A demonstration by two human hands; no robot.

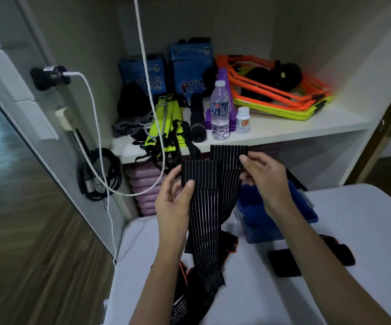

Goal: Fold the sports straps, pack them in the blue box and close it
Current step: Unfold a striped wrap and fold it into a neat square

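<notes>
A long black striped strap hangs doubled above the white table. My left hand pinches one end of it, thumb on the front. The other end is pinched by my right hand, a little higher and further right. The strap's loop drops onto a pile of black straps with orange trim at the table's near left. The open blue box stands on the table behind my right forearm, partly hidden by it. Two more black straps lie flat to the right of the box.
A white shelf behind the table carries a water bottle, a small white pill bottle, blue cartons, yellow straps and orange hoops. White cables hang at the left beside a wall socket. Pink mats are stacked under the shelf.
</notes>
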